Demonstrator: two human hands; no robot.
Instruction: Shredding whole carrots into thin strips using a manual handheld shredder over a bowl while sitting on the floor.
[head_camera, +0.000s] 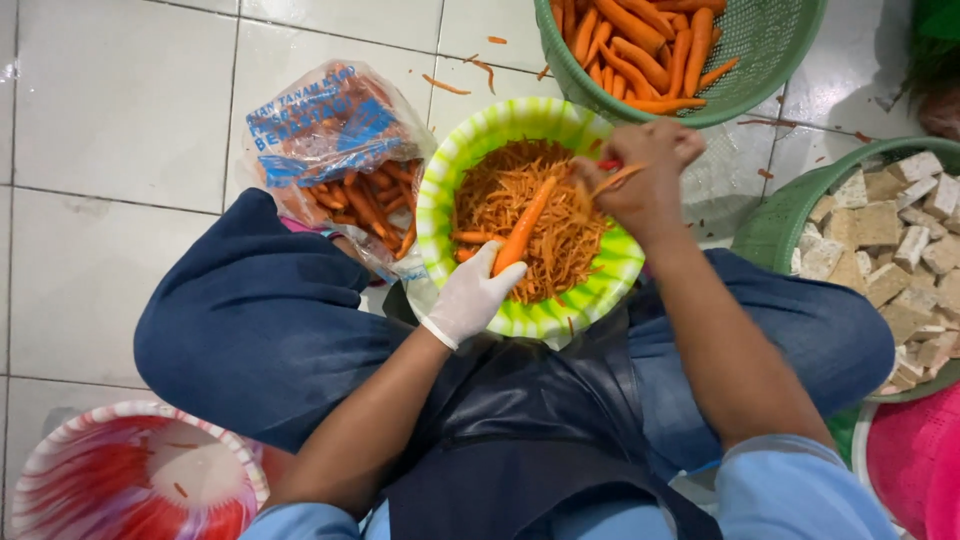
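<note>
A: Head view, starting at the left: what is down in the corner?
B: A round red and white plastic bowl (140, 470) on the white tiled floor (120, 120). Further up lies a clear plastic bag with blue print (335, 150), holding peeled orange carrots.
A: And the hands?
B: The left hand (472, 295), in a white glove, is closed around the lower end of a long orange carrot (525, 225), which slants over the round green and yellow striped plastic bowl (440, 190) full of orange carrot shreds (560, 250). The bare right hand (645, 175) is closed on a small tool with a red part showing, held at the carrot's upper end.
A: Further right?
B: A green mesh plastic basket (770, 50) of whole carrots at the top, then a green basket (775, 225) of pale brown cubes
</note>
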